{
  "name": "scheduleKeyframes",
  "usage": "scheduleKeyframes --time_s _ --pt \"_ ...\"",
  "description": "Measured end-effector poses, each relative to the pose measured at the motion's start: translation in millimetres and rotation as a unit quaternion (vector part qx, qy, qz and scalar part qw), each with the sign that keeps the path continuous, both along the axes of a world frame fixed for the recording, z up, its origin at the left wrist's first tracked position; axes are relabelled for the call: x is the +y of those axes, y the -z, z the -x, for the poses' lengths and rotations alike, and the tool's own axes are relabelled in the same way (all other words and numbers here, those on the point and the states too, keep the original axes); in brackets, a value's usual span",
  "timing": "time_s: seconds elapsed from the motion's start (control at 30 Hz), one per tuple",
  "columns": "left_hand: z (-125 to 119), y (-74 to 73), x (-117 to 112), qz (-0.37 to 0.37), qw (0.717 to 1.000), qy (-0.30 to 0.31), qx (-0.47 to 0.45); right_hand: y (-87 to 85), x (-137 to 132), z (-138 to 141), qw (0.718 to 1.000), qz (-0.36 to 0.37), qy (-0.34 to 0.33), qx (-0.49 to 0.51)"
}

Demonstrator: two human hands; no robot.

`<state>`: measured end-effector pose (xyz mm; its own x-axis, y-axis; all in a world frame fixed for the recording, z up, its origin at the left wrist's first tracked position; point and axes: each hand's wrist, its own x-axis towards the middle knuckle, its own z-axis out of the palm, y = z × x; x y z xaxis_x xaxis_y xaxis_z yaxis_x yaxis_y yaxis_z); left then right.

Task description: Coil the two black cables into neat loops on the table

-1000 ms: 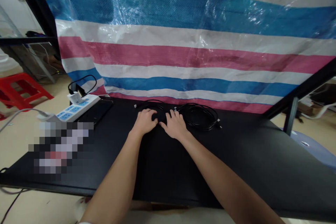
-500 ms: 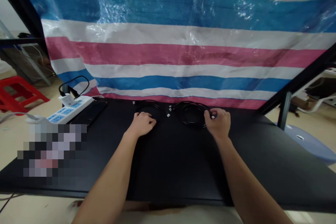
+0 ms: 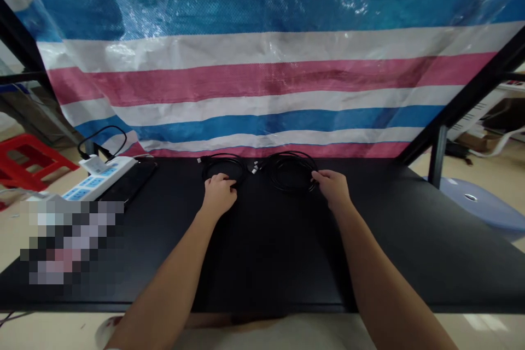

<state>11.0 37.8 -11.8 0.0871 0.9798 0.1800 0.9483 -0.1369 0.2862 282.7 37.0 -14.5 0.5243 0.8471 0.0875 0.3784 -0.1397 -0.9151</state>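
Note:
Two coils of black cable lie side by side towards the back of a black table (image 3: 266, 251). My left hand (image 3: 220, 195) rests at the near edge of the left coiled cable (image 3: 223, 156), palm down, fingers loosely bent and a little apart. At the right edge of the other coiled cable (image 3: 283, 188), my right hand (image 3: 334, 188) pinches its loops between thumb and fingers. White-and-silver plugs (image 3: 255, 169) stick out from the left side of that right coil. A pale plug (image 3: 199, 160) marks the left coil's end.
A white power strip (image 3: 98, 179) with a plugged-in charger and a black phone (image 3: 129, 181) lie at the left, by a blurred-out patch. Striped sheeting (image 3: 262, 82) hangs behind the table. A red stool (image 3: 33, 158) and a bluish lid (image 3: 476, 202) stand beyond its sides.
My right hand has closed in on the right coil's edge, and a white plug beside its fingers is out of sight. My left hand stays by the left coil. The view has shifted slightly.

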Motion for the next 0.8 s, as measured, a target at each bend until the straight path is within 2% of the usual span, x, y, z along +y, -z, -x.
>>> scheduleKeyframes --time_s 0.1,0.3,0.5,0.67,0.8 --pt "-1.2 -1.3 -2.4 0.007 1.0 -0.008 -0.013 -0.2 -0.1 3.0 0.999 -0.032 0.005 0.03" --pt "0.4 3.4 -2.9 -0.043 0.997 -0.015 -0.063 -1.0 -1.6 7.8 0.994 -0.073 0.076 -0.034" --pt "-0.6 9.4 -2.0 -0.11 0.99 -0.039 -0.076 18.1 0.0 11.0 0.978 -0.132 0.124 -0.103" --pt "1.2 9.8 -2.6 -0.135 0.986 -0.039 -0.089 36.9 3.6 12.4 0.965 -0.219 0.097 -0.111" --pt "3.8 8.9 -8.0 -0.138 0.985 -0.002 -0.104 33.2 0.3 16.8 0.951 -0.283 0.064 -0.11"
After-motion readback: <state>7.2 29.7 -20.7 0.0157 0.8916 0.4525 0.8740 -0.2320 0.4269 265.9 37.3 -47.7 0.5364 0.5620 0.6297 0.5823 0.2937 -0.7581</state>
